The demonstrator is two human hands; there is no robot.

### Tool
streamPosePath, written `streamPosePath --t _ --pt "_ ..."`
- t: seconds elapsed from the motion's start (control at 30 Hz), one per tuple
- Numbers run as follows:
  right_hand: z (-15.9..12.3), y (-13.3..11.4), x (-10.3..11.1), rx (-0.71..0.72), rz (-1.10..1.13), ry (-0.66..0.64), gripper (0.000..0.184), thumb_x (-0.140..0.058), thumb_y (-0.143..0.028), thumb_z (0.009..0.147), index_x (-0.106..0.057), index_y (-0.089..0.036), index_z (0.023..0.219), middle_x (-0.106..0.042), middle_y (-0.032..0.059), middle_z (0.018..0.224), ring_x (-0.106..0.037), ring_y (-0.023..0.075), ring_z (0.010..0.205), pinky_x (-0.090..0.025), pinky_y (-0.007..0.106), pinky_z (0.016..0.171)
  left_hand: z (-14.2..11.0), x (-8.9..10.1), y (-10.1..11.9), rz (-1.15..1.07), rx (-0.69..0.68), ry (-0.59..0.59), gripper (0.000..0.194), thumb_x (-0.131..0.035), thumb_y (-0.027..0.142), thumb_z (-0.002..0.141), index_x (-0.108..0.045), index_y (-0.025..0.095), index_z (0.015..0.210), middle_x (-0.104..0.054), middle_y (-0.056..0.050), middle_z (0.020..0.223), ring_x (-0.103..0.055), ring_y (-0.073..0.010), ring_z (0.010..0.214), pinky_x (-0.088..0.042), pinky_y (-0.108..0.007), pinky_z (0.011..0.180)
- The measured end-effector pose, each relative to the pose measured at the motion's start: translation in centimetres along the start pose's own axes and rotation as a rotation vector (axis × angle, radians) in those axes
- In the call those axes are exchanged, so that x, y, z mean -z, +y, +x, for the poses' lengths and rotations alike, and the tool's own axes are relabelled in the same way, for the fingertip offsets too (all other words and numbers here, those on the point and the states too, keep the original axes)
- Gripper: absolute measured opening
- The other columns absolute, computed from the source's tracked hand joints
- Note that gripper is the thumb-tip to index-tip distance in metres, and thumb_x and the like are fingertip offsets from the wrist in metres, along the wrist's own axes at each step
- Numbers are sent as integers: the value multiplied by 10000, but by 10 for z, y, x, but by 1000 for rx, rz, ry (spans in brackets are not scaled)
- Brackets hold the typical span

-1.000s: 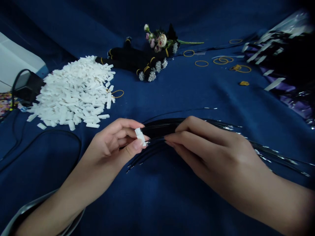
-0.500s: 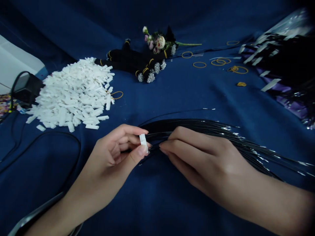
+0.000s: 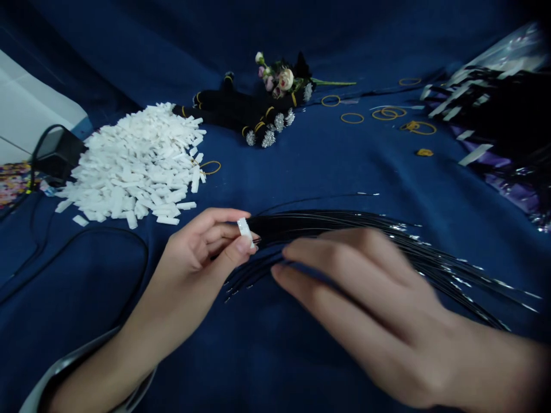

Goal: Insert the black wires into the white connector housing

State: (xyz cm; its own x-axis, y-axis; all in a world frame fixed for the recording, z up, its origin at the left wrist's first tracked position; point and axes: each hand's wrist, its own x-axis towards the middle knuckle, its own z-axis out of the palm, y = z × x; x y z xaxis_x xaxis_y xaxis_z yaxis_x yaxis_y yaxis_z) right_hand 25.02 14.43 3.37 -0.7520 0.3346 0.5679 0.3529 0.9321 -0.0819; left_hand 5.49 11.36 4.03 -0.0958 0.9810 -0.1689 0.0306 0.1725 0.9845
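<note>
Left grip (image 3: pixel 200 244) pinched shut on a white plastic connector (image 3: pixel 245 232) at the near ends of a loose black wire bundle (image 3: pixel 327 225), right grip (image 3: pixel 344 287) partly open over the strands, no wires visibly seated yet, large connector heap (image 3: pixel 129 166) remaining, rubber-banded black bundles (image 3: pixel 232 109) lying beyond.

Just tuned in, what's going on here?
A person's left hand pinches a white plastic connector up against a bunch of black wires. The right hand sits open over the wires. A heap of white connectors lies nearby on the blue cloth.
</note>
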Motion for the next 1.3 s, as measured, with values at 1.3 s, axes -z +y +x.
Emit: streamPosePath --t 1.3 --pt "1 9 -9 -85 -63 -31 175 -487 50 824 -615 -66 800 -469 35 734 -364 120 626 -342 273 554 -3 -2 0 85 -8 -73 150 -737 280 853 -702 357 976 -736 108 779 -708 -43 779 -527 -26 696"
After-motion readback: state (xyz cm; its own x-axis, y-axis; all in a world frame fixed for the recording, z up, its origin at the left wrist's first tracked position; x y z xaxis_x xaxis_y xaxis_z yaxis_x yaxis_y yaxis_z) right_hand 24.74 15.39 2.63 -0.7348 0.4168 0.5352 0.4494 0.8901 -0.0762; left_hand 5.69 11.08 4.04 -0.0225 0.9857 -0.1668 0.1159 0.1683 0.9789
